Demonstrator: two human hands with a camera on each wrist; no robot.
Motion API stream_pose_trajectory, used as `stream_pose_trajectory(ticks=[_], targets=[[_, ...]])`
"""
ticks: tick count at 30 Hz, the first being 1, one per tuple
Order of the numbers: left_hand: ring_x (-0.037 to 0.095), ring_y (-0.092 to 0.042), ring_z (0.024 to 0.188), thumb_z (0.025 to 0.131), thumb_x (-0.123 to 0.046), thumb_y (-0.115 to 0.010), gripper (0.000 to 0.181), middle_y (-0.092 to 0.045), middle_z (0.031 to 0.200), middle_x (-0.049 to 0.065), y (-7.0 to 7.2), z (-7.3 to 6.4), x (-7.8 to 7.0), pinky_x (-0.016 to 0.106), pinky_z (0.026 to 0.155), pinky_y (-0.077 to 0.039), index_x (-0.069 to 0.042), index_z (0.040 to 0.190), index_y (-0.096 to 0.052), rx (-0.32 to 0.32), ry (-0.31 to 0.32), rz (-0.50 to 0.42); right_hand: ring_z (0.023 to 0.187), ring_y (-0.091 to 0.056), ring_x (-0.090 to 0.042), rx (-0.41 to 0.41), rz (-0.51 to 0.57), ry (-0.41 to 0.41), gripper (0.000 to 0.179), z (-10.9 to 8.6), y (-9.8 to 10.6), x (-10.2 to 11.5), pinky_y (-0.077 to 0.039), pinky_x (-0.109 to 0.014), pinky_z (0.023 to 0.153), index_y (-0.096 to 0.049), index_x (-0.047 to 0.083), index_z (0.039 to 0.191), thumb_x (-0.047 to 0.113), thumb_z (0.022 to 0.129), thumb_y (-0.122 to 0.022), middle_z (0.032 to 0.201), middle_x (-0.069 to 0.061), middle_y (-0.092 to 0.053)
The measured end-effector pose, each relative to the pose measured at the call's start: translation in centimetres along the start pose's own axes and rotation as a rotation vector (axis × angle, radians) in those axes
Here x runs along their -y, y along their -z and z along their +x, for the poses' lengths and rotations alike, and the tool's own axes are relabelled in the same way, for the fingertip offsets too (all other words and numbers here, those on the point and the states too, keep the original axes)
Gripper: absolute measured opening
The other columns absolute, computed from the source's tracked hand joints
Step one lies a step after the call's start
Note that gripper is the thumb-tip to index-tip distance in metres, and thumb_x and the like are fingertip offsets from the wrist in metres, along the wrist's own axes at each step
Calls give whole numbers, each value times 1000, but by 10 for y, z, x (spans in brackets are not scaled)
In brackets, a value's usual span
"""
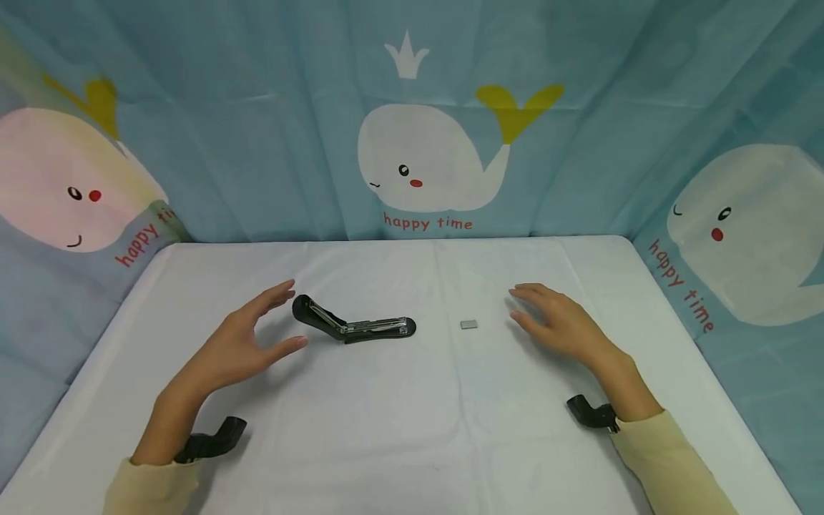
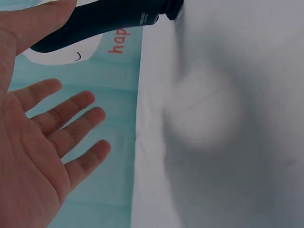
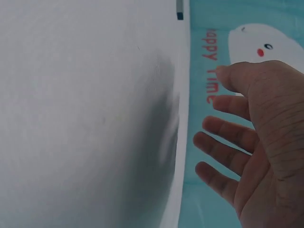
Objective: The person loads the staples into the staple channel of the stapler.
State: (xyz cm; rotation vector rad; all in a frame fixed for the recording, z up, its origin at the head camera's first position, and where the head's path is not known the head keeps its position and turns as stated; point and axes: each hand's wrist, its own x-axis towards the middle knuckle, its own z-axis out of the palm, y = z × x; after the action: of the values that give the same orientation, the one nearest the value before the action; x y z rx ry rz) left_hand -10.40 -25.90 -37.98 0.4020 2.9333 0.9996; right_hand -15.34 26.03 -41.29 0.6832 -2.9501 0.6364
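Note:
A black stapler [image 1: 354, 325] lies on the white table, its top arm swung back so the metal staple channel shows. My left hand [image 1: 241, 343] is just left of it, thumb and fingers spread apart around the raised end, holding nothing. In the left wrist view the dark stapler [image 2: 109, 21] passes behind the thumb. To the right of the stapler lies a small grey strip of staples [image 1: 468, 325]. My right hand [image 1: 560, 322] hovers right of that strip with loosely extended fingers and nothing in its grasp. The strip's end [image 3: 179, 9] shows at the top of the right wrist view.
The white-covered table [image 1: 386, 443] reaches back to a blue curtain [image 1: 277, 143] printed with whales, which also hangs along both sides. A black wrist mount [image 1: 212, 440] is on the left forearm, another black mount [image 1: 592, 415] on the right.

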Motion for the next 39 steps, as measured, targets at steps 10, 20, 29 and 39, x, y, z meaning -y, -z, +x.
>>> stream_pose_trajectory(ticks=[10,20,29,39], targets=[[14,-55,133,89,-37,-78,70,-55,147,-4,-14,23,0,24,113,-47,-35,149,-42,-37,-79,-124,136,-54,-29,-5,-18,68,48,1,1,13,-47,-51,112,-60,13,139,37,98,-66,145,-7,-58],[9,-67,120,91,-27,-77,49,-64,129,-3,-20,28,2,13,103,-51,-23,135,-57,-63,-92,-233,133,-58,-25,-1,2,142,52,12,-7,28,-49,-46,112,-58,12,141,33,96,-70,139,-5,-63],[2,-67,115,89,-31,-78,50,-65,128,-4,-13,23,5,7,102,-48,-28,135,-58,-51,-68,-225,123,-63,-19,84,65,132,40,32,-14,53,-52,-41,108,-66,11,130,31,95,-71,129,-2,-67],[-9,-64,112,89,-26,-79,43,-67,132,3,-27,24,8,5,98,-49,-20,129,-62,-25,-121,-283,101,-65,-14,139,25,77,31,39,-27,66,-57,-35,93,-72,13,122,27,94,-73,113,1,-69]])
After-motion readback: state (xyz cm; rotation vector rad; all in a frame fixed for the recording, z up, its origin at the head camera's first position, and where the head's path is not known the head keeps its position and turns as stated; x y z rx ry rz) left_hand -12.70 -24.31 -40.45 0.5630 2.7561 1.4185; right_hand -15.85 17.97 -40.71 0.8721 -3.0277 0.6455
